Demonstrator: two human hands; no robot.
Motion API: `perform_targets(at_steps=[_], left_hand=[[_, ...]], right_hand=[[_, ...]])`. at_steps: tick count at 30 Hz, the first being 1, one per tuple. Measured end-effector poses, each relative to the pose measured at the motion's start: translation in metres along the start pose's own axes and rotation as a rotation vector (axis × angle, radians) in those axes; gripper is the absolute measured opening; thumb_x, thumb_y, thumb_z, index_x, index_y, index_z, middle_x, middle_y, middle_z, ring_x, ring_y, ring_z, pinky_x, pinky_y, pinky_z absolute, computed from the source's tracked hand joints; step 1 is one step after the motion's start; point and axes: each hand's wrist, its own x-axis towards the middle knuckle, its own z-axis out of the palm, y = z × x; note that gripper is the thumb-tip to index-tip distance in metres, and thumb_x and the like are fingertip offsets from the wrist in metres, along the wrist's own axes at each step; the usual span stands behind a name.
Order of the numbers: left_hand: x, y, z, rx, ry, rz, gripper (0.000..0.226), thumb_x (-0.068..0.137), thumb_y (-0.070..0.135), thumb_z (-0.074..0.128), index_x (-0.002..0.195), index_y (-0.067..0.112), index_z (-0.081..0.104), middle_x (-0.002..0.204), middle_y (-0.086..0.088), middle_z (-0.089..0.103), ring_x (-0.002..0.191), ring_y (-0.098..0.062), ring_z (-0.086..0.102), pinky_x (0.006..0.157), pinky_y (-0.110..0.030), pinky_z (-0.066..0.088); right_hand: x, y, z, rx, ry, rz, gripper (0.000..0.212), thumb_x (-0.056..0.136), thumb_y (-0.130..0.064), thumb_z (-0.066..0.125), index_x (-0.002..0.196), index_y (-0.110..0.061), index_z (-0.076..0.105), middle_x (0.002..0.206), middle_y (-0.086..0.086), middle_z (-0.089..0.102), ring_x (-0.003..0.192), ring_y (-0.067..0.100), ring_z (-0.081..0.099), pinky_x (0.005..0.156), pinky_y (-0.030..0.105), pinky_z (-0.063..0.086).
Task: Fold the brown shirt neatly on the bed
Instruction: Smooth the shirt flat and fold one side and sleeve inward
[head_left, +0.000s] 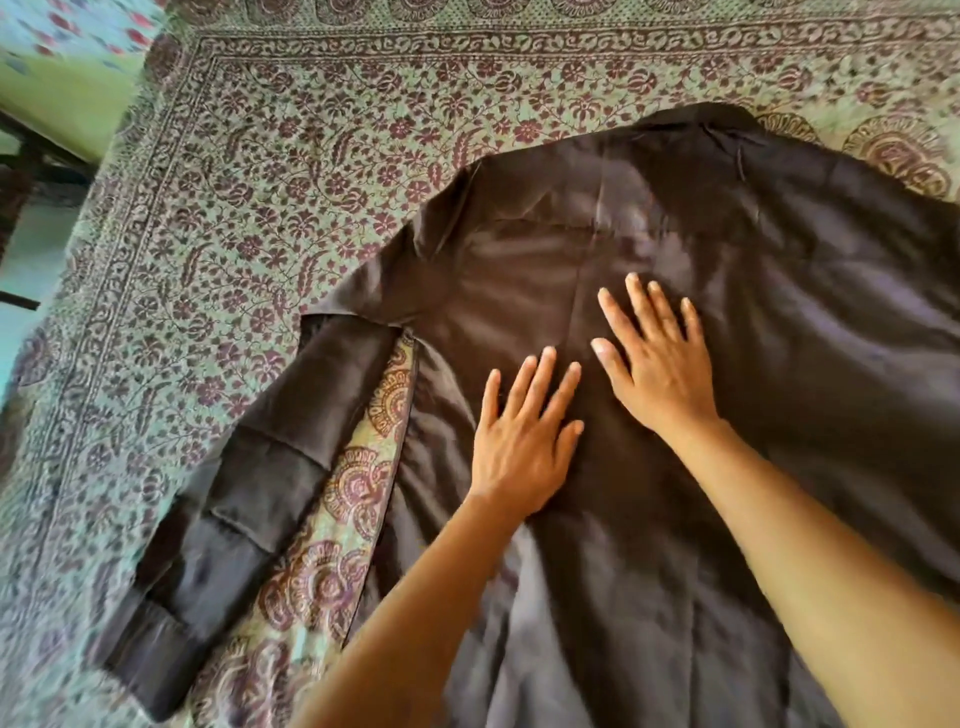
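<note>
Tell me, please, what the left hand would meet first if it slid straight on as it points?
Probably the right hand, whose thumb lies just ahead of the left hand; otherwise only brown shirt.

Left hand (522, 447) flat, fingers spread; right hand (657, 364) flat beside it; both forearms bare, extended.

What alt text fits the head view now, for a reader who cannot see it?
The left hand and right hand press flat, fingers straight, on the middle of a brown shirt spread over a floral bedspread. One long sleeve lies out toward the lower left, a strip of bedspread showing beside it.
</note>
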Motion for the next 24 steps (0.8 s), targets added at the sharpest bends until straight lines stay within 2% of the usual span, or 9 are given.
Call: perform_targets(at_steps=[2, 4, 6, 8, 11, 13, 15, 19, 24], left_hand=[[-0.012, -0.028, 0.004, 0.003, -0.022, -0.072, 0.056, 0.092, 0.049, 0.026, 0.145, 0.031, 0.027, 0.154, 0.001, 0.026, 0.141, -0.019, 0.025, 0.114, -0.049, 0.018], [-0.023, -0.069, -0.002, 0.028, 0.025, -0.29, 0.056, 0.092, 0.051, 0.018, 0.146, 0.035, 0.022, 0.156, 0.002, 0.021, 0.144, -0.02, 0.018, 0.115, -0.048, 0.009], [-0.032, -0.107, -0.013, 0.033, 0.021, -0.511, 0.053, 0.095, 0.048, 0.017, 0.147, 0.037, 0.014, 0.158, 0.001, 0.012, 0.145, -0.022, 0.01, 0.116, -0.049, 0.002], [-0.04, -0.12, -0.023, -0.005, 0.016, -0.587, 0.05, 0.099, 0.043, 0.021, 0.148, 0.035, 0.013, 0.159, -0.001, 0.005, 0.145, -0.022, 0.004, 0.117, -0.049, -0.001], [-0.052, -0.093, -0.028, -0.053, 0.104, -0.58, 0.051, 0.098, 0.041, 0.029, 0.146, 0.027, 0.025, 0.156, -0.006, 0.018, 0.142, -0.026, 0.018, 0.113, -0.045, 0.012], [-0.064, -0.071, -0.026, -0.187, 0.165, -0.708, 0.049, 0.096, 0.039, 0.039, 0.139, 0.018, 0.038, 0.142, -0.013, 0.039, 0.128, -0.033, 0.037, 0.102, -0.044, 0.029], [-0.076, -0.061, -0.027, -0.352, 0.177, -0.846, 0.046, 0.092, 0.04, 0.048, 0.128, 0.012, 0.045, 0.124, -0.015, 0.051, 0.112, -0.033, 0.05, 0.089, -0.042, 0.039], [-0.092, -0.082, -0.035, -0.455, 0.066, -0.806, 0.03, 0.087, 0.034, 0.06, 0.098, 0.007, 0.059, 0.101, -0.016, 0.065, 0.098, -0.034, 0.058, 0.078, -0.036, 0.043], [-0.112, -0.106, -0.049, -0.331, 0.074, -0.853, 0.027, 0.083, 0.04, 0.063, 0.093, 0.015, 0.061, 0.102, -0.011, 0.065, 0.101, -0.032, 0.057, 0.079, -0.039, 0.045]], right_hand=[[0.003, 0.002, 0.001, -0.032, -0.015, 0.003, 0.061, 0.091, -0.052, 0.013, 0.146, -0.028, 0.022, 0.155, 0.006, 0.018, 0.142, 0.026, 0.018, 0.113, 0.048, 0.01], [0.004, -0.001, -0.001, -0.051, -0.038, 0.015, 0.06, 0.091, -0.053, 0.01, 0.147, -0.031, 0.017, 0.157, 0.004, 0.011, 0.144, 0.023, 0.012, 0.114, 0.046, 0.006], [0.004, -0.004, -0.003, -0.084, -0.072, 0.045, 0.055, 0.096, -0.051, 0.016, 0.148, -0.032, 0.011, 0.158, 0.002, 0.004, 0.144, 0.022, 0.006, 0.115, 0.045, 0.003], [0.002, -0.012, -0.009, -0.08, -0.097, 0.112, 0.054, 0.098, -0.047, 0.02, 0.148, -0.03, 0.009, 0.158, 0.004, 0.002, 0.144, 0.024, 0.004, 0.115, 0.046, 0.0], [-0.02, -0.039, -0.011, 0.014, -0.029, 0.062, 0.058, 0.096, -0.046, 0.025, 0.148, -0.021, 0.018, 0.156, 0.01, 0.012, 0.143, 0.028, 0.013, 0.114, 0.048, 0.006], [-0.049, -0.06, -0.002, 0.057, -0.01, -0.116, 0.06, 0.093, -0.046, 0.022, 0.146, -0.019, 0.026, 0.154, 0.011, 0.021, 0.141, 0.029, 0.023, 0.113, 0.048, 0.012], [-0.073, -0.069, 0.008, 0.043, -0.06, -0.184, 0.059, 0.092, -0.047, 0.02, 0.145, -0.021, 0.027, 0.154, 0.009, 0.022, 0.14, 0.028, 0.024, 0.113, 0.047, 0.015], [-0.082, -0.07, 0.016, 0.022, -0.081, -0.102, 0.062, 0.09, -0.052, 0.016, 0.146, -0.027, 0.024, 0.155, 0.007, 0.018, 0.142, 0.026, 0.019, 0.113, 0.047, 0.011], [-0.081, -0.075, 0.011, -0.029, -0.15, -0.076, 0.073, 0.081, -0.057, -0.005, 0.148, -0.031, 0.005, 0.157, 0.001, -0.002, 0.145, 0.02, 0.0, 0.115, 0.042, -0.003]])
